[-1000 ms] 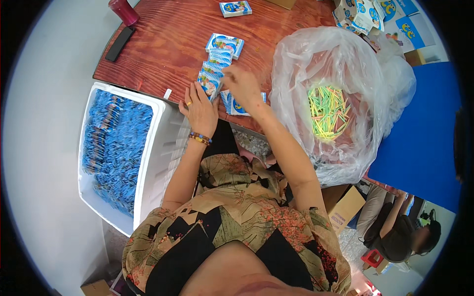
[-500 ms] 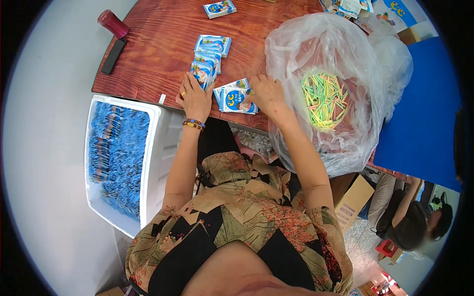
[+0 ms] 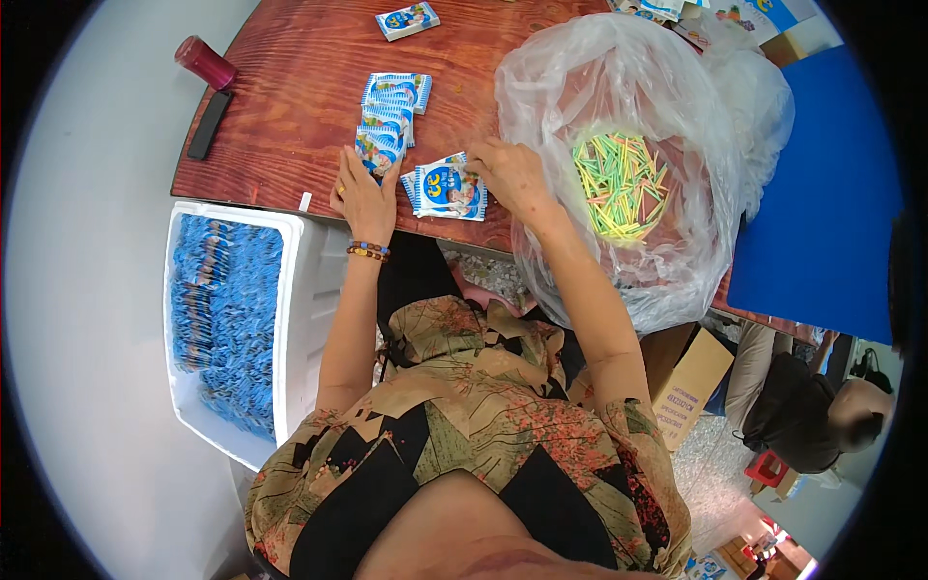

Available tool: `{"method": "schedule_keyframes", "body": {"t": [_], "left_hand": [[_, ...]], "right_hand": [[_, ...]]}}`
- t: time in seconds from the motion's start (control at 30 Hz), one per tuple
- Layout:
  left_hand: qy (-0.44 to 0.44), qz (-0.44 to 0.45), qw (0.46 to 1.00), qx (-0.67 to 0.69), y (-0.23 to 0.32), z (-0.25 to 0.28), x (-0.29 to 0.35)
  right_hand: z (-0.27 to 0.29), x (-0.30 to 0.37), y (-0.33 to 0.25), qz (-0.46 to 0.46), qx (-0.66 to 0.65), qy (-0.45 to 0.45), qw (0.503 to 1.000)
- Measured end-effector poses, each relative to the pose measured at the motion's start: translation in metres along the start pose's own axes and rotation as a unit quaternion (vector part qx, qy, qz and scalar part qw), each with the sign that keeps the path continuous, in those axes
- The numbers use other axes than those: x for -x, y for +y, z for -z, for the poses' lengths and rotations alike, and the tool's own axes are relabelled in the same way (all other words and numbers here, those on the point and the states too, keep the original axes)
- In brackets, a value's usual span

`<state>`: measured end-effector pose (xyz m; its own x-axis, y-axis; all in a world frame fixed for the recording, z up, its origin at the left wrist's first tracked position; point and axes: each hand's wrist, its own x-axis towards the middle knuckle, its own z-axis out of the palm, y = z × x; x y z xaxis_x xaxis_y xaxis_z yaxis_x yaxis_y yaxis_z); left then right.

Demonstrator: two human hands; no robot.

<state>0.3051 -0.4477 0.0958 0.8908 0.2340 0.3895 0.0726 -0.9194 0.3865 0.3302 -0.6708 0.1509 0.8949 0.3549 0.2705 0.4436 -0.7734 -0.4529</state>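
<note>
- Two bare hands worked at the near edge of one reddish-brown wooden table (image 3: 290, 106)
- The left hand (image 3: 367, 201), with two beaded bracelets (image 3: 368, 251) at its wrist, lay at the near end of one overlapping row of blue-and-white flat printed packets (image 3: 390, 118), at least four in number; its thumb stood apart from its fingers, astride the nearest packet, though whether they squeezed it I could not tell
- The right hand (image 3: 517, 182) had its fingers bent, their tips touching the upper right corner of one small pile of similar blue-and-white packets (image 3: 450, 189), at least two; whether thumb and fingers pinched I could not tell
- This pile lay on the table between the hands, just right of the row
- Farther back lay one small blue-and-white flat box (image 3: 408, 21); toward the left edge, one dark red cylinder (image 3: 206, 64) and one black slim rectangular object (image 3: 210, 126)
- Right of the right hand sat one clear plastic bag (image 3: 541, 82), open, holding green, yellow and pink thin sticks (image 3: 619, 188), too many to count
- Left of the person stood one white foam box (image 3: 309, 309) of uncountable blue packets (image 3: 232, 319)
</note>
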Motion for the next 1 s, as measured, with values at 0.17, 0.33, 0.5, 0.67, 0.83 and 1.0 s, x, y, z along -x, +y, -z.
{"method": "schedule_keyframes", "body": {"t": [0.17,0.33,0.5,0.67,0.83,1.0], "left_hand": [[-0.002,-0.001,1.0,-0.025,-0.006,-0.006,0.0],[-0.019,0.04,0.996,-0.073,0.01,-0.005,-0.002],[0.04,0.053,0.996,-0.052,0.012,0.0,-0.001],[0.077,-0.033,0.984,0.16,0.027,0.029,0.003],[-0.11,0.066,0.835,0.536,0.043,0.025,0.01],[-0.215,0.128,0.846,0.471,0.021,0.007,0.014]], "right_hand": [[-0.004,-0.001,0.004,-0.034,-0.08,-0.027,0.996],[-0.015,0.005,0.01,0.001,-0.128,0.009,0.992],[0.007,-0.003,-0.004,-0.058,-0.143,-0.033,0.987],[0.023,-0.007,-0.001,-0.056,-0.262,-0.041,0.963],[0.016,-0.009,-0.003,-0.031,-0.277,-0.019,0.96],[0.011,-0.012,0.005,0.122,-0.18,0.087,0.972]]}}
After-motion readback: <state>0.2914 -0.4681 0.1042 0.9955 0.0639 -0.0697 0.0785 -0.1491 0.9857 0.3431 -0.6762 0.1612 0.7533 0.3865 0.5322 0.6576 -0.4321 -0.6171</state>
